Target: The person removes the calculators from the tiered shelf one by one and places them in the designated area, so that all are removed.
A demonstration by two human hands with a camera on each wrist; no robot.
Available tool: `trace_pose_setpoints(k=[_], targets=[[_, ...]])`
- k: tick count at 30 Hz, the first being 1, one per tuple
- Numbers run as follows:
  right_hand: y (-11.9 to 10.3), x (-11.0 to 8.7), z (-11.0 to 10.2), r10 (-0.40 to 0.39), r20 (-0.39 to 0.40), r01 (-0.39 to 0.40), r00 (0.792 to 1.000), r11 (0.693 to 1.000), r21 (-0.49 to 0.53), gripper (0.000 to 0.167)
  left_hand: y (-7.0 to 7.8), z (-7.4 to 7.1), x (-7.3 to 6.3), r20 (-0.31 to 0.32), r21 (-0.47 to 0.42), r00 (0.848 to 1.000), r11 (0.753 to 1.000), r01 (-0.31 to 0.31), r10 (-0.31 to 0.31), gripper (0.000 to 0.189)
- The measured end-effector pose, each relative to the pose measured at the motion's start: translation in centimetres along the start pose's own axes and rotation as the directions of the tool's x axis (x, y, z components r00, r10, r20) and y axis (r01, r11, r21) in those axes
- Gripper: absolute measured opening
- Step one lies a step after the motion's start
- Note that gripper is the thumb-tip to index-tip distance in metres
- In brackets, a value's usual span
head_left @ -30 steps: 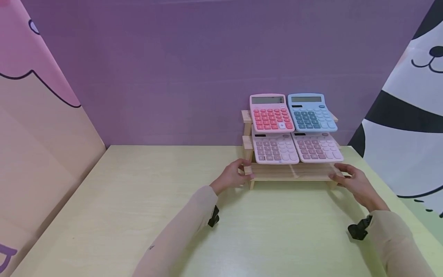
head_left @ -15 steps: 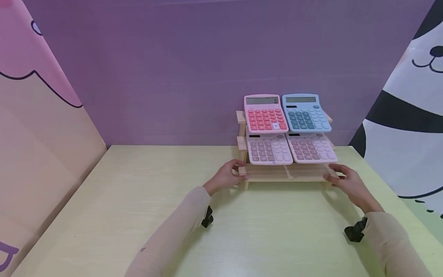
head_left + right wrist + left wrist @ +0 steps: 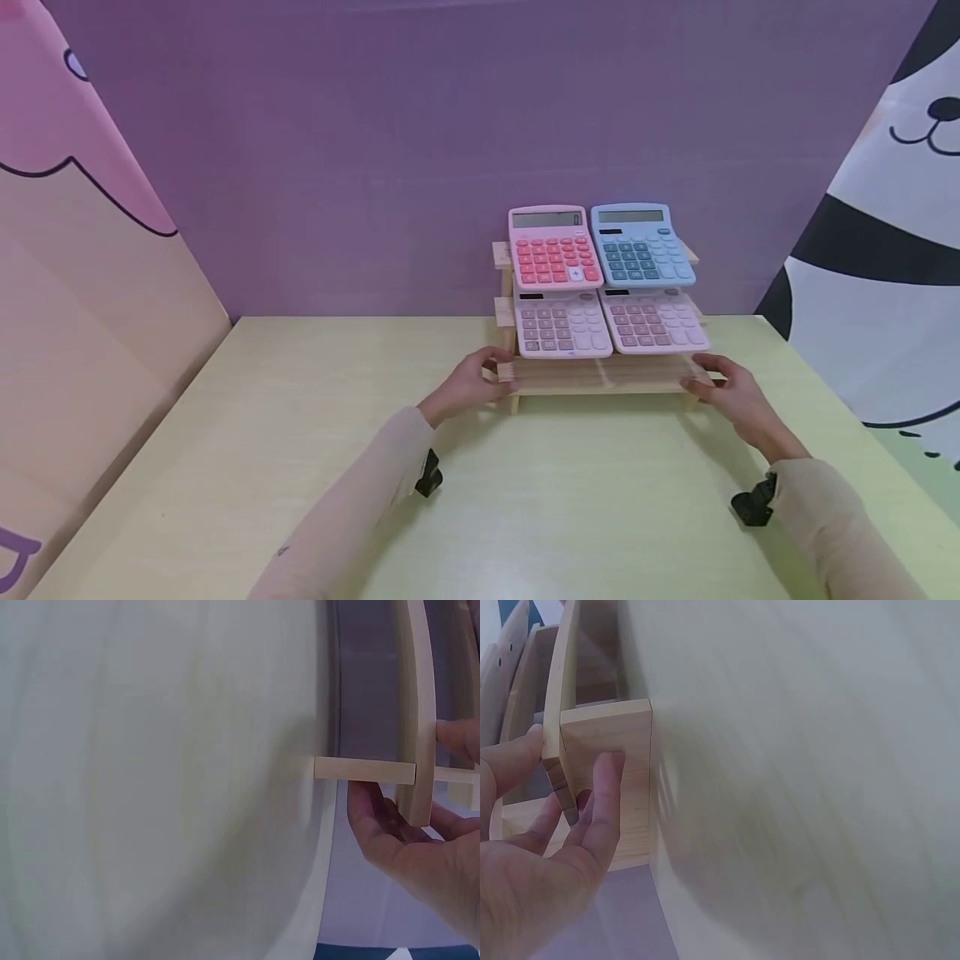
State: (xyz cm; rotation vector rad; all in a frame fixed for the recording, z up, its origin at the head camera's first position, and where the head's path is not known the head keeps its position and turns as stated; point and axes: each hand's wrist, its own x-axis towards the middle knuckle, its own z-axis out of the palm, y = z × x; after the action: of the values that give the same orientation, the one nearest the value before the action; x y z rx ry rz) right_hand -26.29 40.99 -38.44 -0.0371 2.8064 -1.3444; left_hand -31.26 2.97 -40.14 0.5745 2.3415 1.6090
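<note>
A tiered wooden display rack (image 3: 551, 379) stands on the table near its back edge. On its top tier lean a pink calculator (image 3: 555, 250) and a light blue calculator (image 3: 643, 247). Two pale pink calculators lie one tier down, the left calculator (image 3: 562, 327) beside the right calculator (image 3: 654, 323). My left hand (image 3: 467, 387) grips the left end of the bottom shelf, thumb above and fingers curled beneath, by the side leg (image 3: 622, 802). My right hand (image 3: 738, 404) pinches the right end of that shelf (image 3: 424, 712) in the same way.
The pale wooden table (image 3: 300, 433) reaches to a purple backdrop (image 3: 360, 167) close behind the rack. A panel with a panda-like drawing (image 3: 885, 333) borders the right side, and a pink and beige panel (image 3: 90, 275) the left.
The rack with its calculators has slid to the left along the table. Both hands have moved left with it, keeping their hold on the bottom shelf's ends.
</note>
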Motion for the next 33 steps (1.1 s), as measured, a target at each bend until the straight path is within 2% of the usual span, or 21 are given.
trace_pose_setpoints(k=[6,12,23,33], targets=[[-0.1,-0.2,-0.3,0.007,0.001,-0.007,1.0,1.0,0.013,0.07,0.4,0.1,-0.2,0.02,0.013,1.0,1.0,-0.011,0.011,0.052],[0.0,-0.2,-0.5,-0.019,0.008,0.019,1.0,1.0,0.02,0.069,0.5,0.2,-0.5,0.018,-0.021,1.0,1.0,-0.01,0.01,0.052],[0.3,-0.3,-0.7,-0.042,0.014,0.041,0.999,0.997,0.058,0.066,0.5,-0.1,-0.7,0.046,-0.028,0.999,1.0,-0.011,0.012,0.054],[0.8,-0.4,-1.1,-0.083,0.007,0.081,0.997,0.991,0.107,0.062,1.4,0.2,-1.0,0.04,-0.037,0.999,0.999,0.019,-0.017,0.053]])
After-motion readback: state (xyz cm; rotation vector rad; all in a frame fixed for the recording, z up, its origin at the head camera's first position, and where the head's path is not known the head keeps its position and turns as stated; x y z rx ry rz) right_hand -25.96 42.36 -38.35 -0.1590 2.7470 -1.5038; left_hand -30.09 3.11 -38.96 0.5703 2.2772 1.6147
